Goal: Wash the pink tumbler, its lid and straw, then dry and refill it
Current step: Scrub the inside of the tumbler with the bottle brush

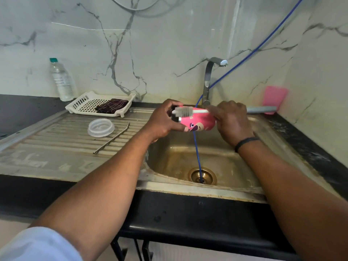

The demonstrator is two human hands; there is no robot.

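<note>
Left hand (165, 119) is wrapped round the mouth end of the pink tumbler (197, 125), holding it on its side above the sink (235, 166). Right hand (231, 121) has its fingers curled on the handle of a bottle brush (188, 112), whose white bristle head lies across the top of the tumbler, right by the left thumb. The grey handle end sticks out past the right hand. Out to the left hand's side, on the steel drainboard (56, 147), sit the clear lid (101, 127) and, just beside it, the metal straw (113, 138). Further off, a white drying tray (84, 102) carries a dark checked cloth (111, 106), with a water bottle (61, 80) behind. A blue hose (196, 147) drops past the faucet (209, 80) into the drain.
</note>
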